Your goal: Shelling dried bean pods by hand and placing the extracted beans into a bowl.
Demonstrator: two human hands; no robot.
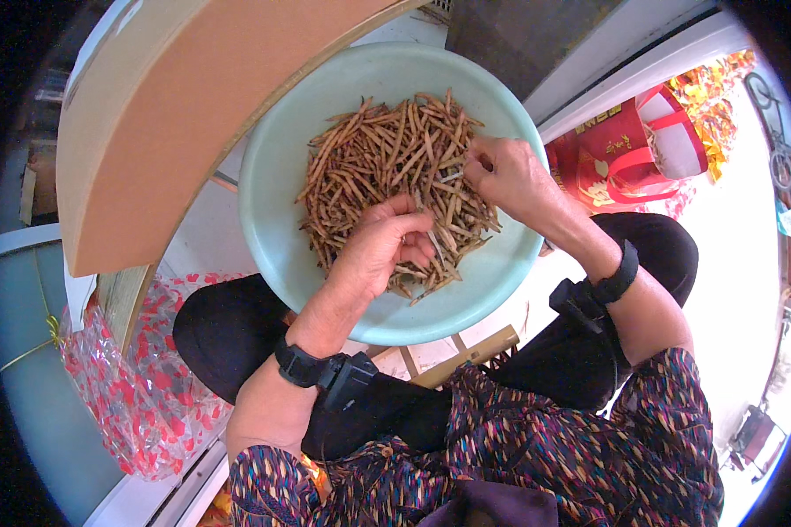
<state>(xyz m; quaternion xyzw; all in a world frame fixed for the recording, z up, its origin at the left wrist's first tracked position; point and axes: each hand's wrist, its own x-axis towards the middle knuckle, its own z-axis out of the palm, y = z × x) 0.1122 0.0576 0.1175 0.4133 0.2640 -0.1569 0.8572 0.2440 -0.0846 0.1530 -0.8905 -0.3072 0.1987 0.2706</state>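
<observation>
A wide pale green plastic basin [389,332] rests between my knees, holding a heap of dry brown bean pods [382,145]. Over the lower middle of the heap is my left hand [395,240], its fingers curled around a pod piece [437,247] that shows pale on its inner side. My right hand [501,174] is at the heap's right side, thumb and forefinger pinched together. A pale strip [451,176], seemingly part of a pod, shows at the fingertips of this hand. Both hands are apart from each other. I wear black straps with small devices on both wrists.
A large cardboard box [171,112] overhangs the basin's upper left. Clear plastic wrap with red marks [151,382] lies at left. Red gift bags [606,158] stand at right beside a white door frame [646,72]. Part of a bamboo seat or stool [468,359] shows below the basin.
</observation>
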